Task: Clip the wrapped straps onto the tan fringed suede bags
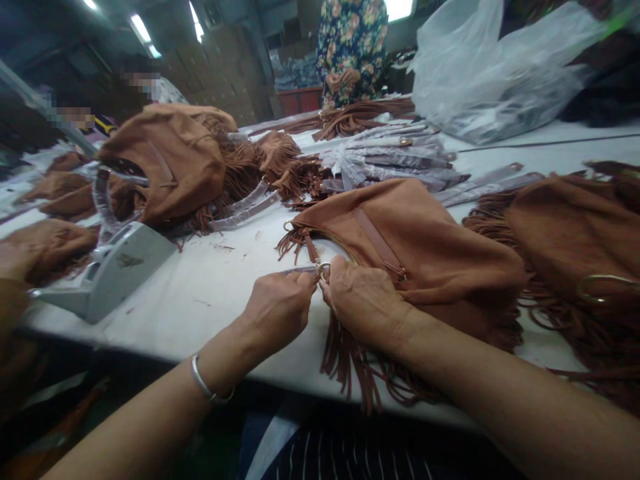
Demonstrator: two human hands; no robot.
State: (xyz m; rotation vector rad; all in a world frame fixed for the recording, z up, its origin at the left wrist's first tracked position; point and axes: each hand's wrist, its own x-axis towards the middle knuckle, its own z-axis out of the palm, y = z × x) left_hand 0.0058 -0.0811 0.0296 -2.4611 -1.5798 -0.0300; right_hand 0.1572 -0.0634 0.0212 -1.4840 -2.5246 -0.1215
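A brown fringed handbag (425, 233) lies on the white table in front of me, its zipped pocket facing up and its fringe hanging over the near edge. At its open end, my right hand (363, 293) is closed on a gold metal ring (325, 270). My left hand (283, 303), with a silver bangle at the wrist, meets it fingertip to fingertip. Its fingers pinch what looks like the end of a plastic-wrapped strap beside the ring; most of that strap is hidden behind the hand. A short leather tab with a clasp (312, 248) runs from the bag towards the ring.
Left of me stands a grey tape dispenser (123, 273), behind it another brown bag (175, 163). Plastic-wrapped straps (390, 157) are piled at the back. More fringed bags (575, 240) lie right, near a clear plastic bag (490, 73). A co-worker's hand (20, 260) reaches in at left.
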